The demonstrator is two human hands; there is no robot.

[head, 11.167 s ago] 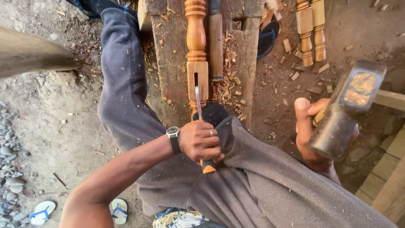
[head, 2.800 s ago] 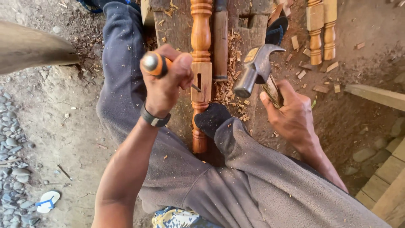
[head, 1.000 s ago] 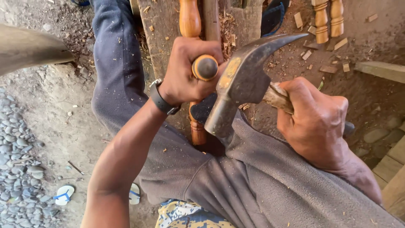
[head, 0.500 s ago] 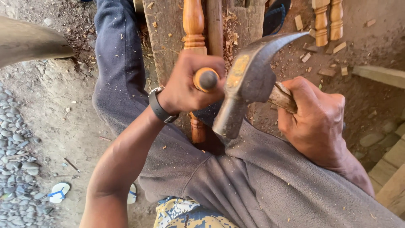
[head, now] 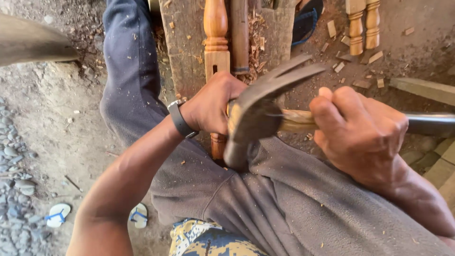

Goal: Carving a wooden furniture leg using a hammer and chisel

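Head view: the claw hammer (head: 258, 116) has dropped from its raised position of a second ago and now meets the tool handle hidden in the left hand (head: 214, 105), so a chiselling blow on the turned wooden spindle (head: 216, 45) is landing. The left hand is fisted around that tool, just below the spindle's square section, wrist bent inward. The right hand (head: 360, 135) grips the hammer's handle tightly, forearm angled in from the right

Outdoor woodworking yard — dirt floor (head: 57, 123), wood chips (head: 256, 42), turned spindles (head: 362, 23), plank bench (head: 185, 52).
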